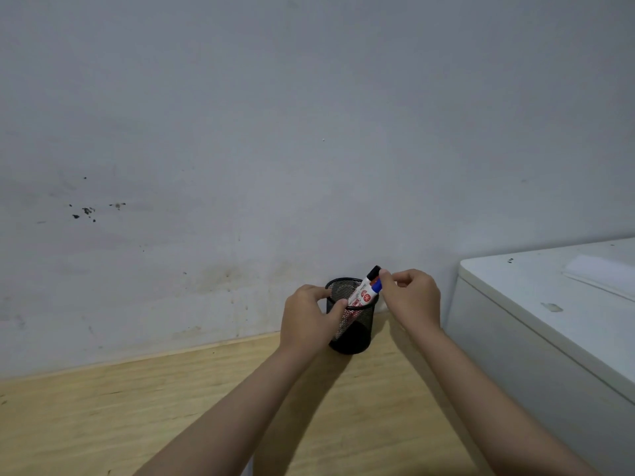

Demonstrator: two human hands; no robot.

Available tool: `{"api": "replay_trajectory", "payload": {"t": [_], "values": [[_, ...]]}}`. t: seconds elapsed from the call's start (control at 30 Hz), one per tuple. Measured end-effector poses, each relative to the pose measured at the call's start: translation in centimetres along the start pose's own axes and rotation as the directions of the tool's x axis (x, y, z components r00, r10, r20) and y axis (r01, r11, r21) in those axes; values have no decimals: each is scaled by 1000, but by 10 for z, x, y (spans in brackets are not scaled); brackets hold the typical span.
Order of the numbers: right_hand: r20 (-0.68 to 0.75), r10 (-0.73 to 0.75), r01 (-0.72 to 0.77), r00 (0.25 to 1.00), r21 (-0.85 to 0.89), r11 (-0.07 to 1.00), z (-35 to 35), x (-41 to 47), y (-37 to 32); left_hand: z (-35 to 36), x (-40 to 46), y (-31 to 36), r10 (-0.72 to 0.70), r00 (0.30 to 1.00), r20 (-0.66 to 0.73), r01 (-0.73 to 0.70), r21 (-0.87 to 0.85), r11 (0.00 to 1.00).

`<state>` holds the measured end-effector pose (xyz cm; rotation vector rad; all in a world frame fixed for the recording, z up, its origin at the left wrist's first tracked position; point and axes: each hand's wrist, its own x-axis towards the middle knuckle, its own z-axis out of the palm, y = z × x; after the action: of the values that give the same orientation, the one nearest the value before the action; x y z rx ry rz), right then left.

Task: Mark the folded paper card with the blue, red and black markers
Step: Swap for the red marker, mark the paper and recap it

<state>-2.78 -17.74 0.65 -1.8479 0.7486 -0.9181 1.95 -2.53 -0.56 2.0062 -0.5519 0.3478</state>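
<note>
A black mesh pen cup (354,333) stands on the wooden table (137,413) close to the wall. My left hand (307,319) grips the cup's left side and rim. White markers lean inside it: a black-capped marker (372,272), a blue-capped marker (376,286) and a red cap between them, mostly hidden. My right hand (410,297) pinches at the caps with thumb and forefinger, touching the blue-capped one. No paper card is in view.
A white appliance or cabinet (549,304) rises at the right, close to the cup. The stained grey wall (240,166) stands right behind the cup.
</note>
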Motion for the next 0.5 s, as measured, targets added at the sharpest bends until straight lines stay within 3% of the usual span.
{"api": "replay_trajectory", "payload": {"t": [0.1, 0.33, 0.4, 0.5], "values": [[58, 92, -90, 994, -39, 995, -1, 3, -11, 0, 0, 0, 2, 1000, 5, -2, 19, 1000], [50, 84, -73, 995, -195, 978, 6, 7, -21, 0, 0, 1, -2, 1000, 12, 1, 64, 998], [19, 31, -28, 999, -177, 984, 7, 6, -23, -1, -1, 3, -7, 1000, 26, 5, 95, 995], [-7, -178, 177, 984, -76, 981, 2, -2, -27, -3, -1, 7, -20, 997, 80, 7, 159, 987]]}}
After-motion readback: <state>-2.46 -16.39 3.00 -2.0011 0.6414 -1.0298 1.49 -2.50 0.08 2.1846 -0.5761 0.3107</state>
